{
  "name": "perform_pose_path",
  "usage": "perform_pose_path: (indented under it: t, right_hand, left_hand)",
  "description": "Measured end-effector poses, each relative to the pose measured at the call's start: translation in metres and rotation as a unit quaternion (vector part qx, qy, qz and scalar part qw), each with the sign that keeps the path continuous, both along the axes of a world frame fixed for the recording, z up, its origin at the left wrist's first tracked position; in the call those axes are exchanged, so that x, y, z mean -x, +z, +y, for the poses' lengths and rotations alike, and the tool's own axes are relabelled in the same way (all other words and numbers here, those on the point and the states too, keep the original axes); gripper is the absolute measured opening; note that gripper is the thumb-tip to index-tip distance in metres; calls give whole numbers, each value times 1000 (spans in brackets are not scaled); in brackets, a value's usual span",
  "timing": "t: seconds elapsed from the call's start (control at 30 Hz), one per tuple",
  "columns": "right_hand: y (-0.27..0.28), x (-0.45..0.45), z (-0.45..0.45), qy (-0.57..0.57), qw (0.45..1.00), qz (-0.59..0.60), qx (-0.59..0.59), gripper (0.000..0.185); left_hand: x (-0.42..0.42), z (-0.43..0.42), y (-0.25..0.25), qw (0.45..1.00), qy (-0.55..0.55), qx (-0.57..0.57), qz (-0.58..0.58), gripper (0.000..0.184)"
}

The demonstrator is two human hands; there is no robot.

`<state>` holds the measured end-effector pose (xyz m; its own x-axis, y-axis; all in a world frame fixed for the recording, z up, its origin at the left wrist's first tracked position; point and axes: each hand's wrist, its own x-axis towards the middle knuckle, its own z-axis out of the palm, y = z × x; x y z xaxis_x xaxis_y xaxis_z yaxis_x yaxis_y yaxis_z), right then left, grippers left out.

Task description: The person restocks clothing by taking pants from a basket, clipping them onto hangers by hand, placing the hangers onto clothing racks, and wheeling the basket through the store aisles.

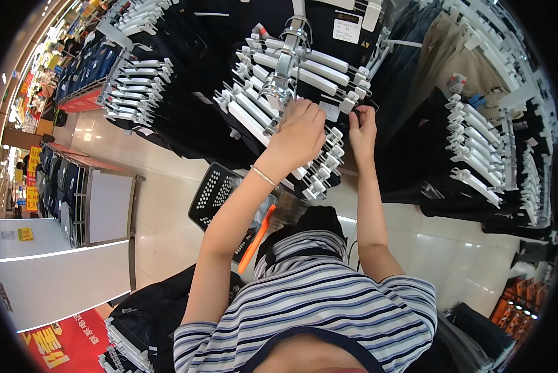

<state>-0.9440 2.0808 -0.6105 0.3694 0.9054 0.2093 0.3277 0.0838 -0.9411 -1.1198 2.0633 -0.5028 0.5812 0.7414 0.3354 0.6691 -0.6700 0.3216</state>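
White clip hangers (pixel 248 118) with dark trousers hang in a row on a metal rail (pixel 285 59) in front of me. My left hand (pixel 299 133) is at the hangers just below the rail's end, its fingers curled and closed; what they grip is hidden behind the hand. To the right, my right hand (pixel 362 123) pinches near the clip end of a white hanger, at the edge of a dark garment; the exact thing between its fingers is too small to tell. A white tag (pixel 330 112) shows between the two hands.
Below my left forearm a black basket (pixel 213 193) with an orange handle (pixel 257 238) stands on the tiled floor. More racks of trousers on white hangers (pixel 478 149) stand at the right and upper left. A display table (pixel 108 205) is at the left.
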Motion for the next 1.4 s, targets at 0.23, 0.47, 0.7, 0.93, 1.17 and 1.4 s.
perform_pose_path:
  t: [0.23, 0.47, 0.7, 0.93, 1.17, 1.4]
  right_hand:
    - [7, -7, -23, 151, 985, 90, -4, 26]
    - [14, -11, -51, 257, 966, 28, 10, 37]
    - [24, -18, -29, 136, 989, -27, -55, 51]
    - [33, -15, -20, 83, 987, -100, -96, 47]
    - [2, 1, -34, 183, 954, 230, -49, 36]
    - [14, 4, -35, 165, 951, 259, -31, 57]
  left_hand:
    - [0, -4, 1, 997, 28, -18, -65, 38]
    - [1, -4, 4, 1000, 19, 0, -7, 36]
    - [1, -4, 2, 999, 10, -33, 16, 29]
    - [2, -3, -1, 999, 0, -46, 10, 30]
    - [0, -3, 2, 999, 8, -35, 17, 30]
    - [0, -4, 4, 999, 14, -34, 23, 30]
